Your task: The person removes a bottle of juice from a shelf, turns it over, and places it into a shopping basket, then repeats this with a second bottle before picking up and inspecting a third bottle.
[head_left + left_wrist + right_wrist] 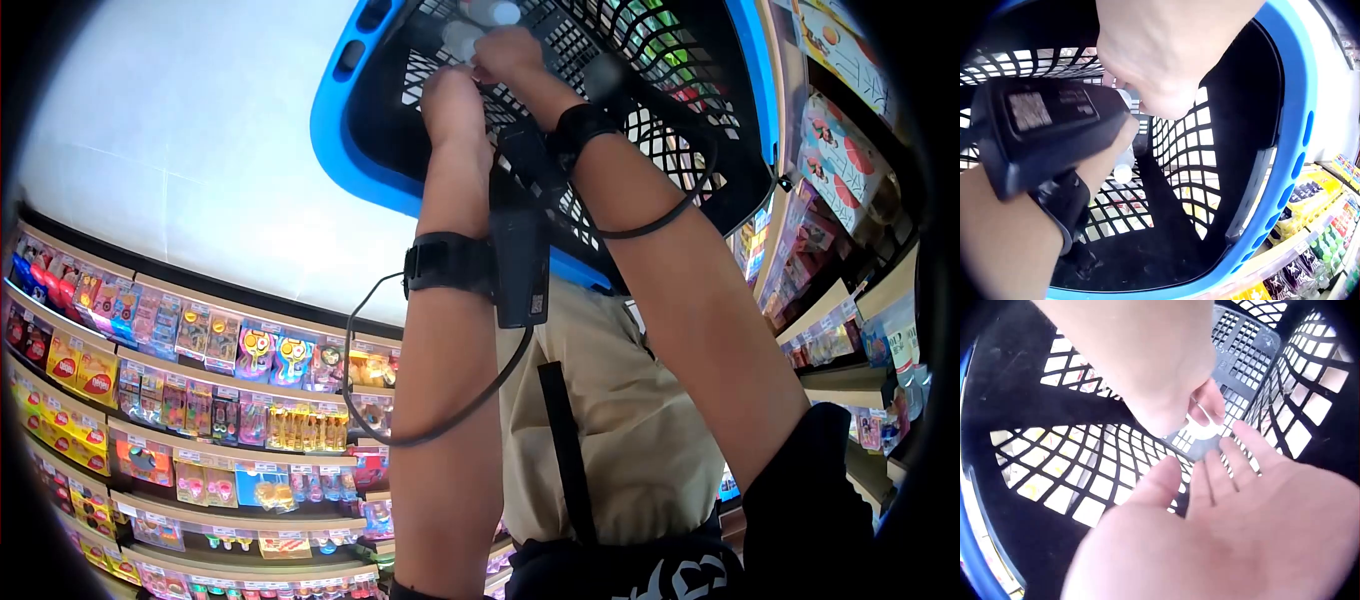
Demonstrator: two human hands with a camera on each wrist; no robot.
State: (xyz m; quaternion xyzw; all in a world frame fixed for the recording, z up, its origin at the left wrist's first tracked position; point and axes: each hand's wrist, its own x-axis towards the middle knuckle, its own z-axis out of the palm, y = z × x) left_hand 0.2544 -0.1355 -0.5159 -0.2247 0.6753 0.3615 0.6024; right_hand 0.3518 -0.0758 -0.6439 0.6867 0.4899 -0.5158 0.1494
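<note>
My left hand pinches a small white item inside the basket. My right hand, fingers spread, holds nothing just beside it.

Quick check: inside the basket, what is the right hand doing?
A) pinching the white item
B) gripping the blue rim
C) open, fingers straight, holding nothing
C: the right hand shows a bare palm with straight fingers, while the left hand pinches the white item.
</note>
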